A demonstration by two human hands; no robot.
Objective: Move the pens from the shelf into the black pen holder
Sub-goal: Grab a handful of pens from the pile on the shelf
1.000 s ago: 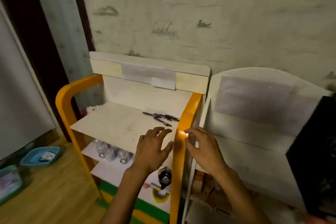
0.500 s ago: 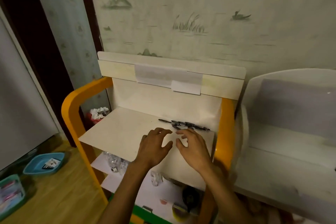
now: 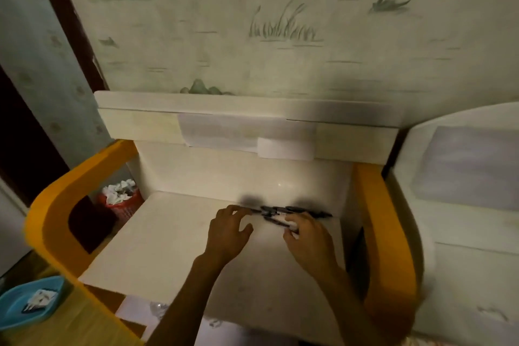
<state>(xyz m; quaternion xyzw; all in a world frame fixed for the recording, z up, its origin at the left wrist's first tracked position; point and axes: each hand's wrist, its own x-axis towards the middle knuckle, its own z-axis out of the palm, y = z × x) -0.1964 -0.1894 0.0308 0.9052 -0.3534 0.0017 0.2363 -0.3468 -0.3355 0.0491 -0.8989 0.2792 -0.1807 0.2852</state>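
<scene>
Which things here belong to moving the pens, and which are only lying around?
For the job:
- pens at the back of the shelf
- left hand and right hand, both at the pens
The black pen holder is not in view.

Lying about:
- red bin of crumpled paper
- blue tray on the floor

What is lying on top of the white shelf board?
A loose cluster of dark pens lies near the back of the white shelf board. The left hand and right hand cover parts of them.
</scene>
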